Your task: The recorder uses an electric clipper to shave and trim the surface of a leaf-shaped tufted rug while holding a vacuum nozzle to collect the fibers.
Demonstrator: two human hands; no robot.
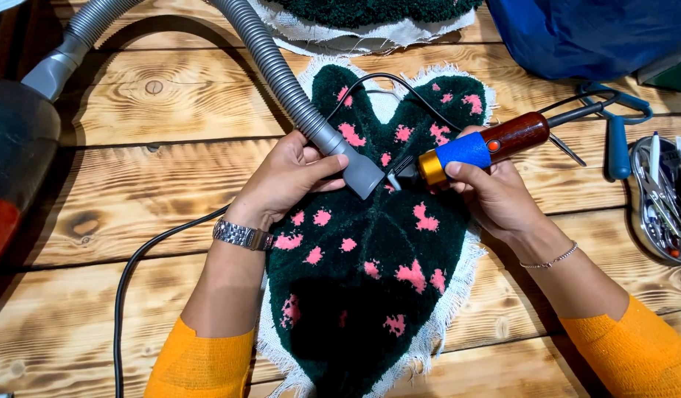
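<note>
Orange sleeves frame my dark green tufted rug with pink spots [370, 280], flat on the wooden counter [134, 184]. Left hand [285, 180] fingers wrap the grey vacuum hose nozzle [351, 166] beside the blue-taped wooden-handled trimmer [473, 147], which my right hand [491, 195] fingers grip, catching its fluff.

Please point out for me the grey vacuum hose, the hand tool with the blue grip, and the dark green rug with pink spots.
grey vacuum hose [281, 74], head view, on the ribbed tube.
hand tool with the blue grip [469, 149], head view, on the blue wrap.
dark green rug [355, 295], head view, on the green pile below both hands.
</note>
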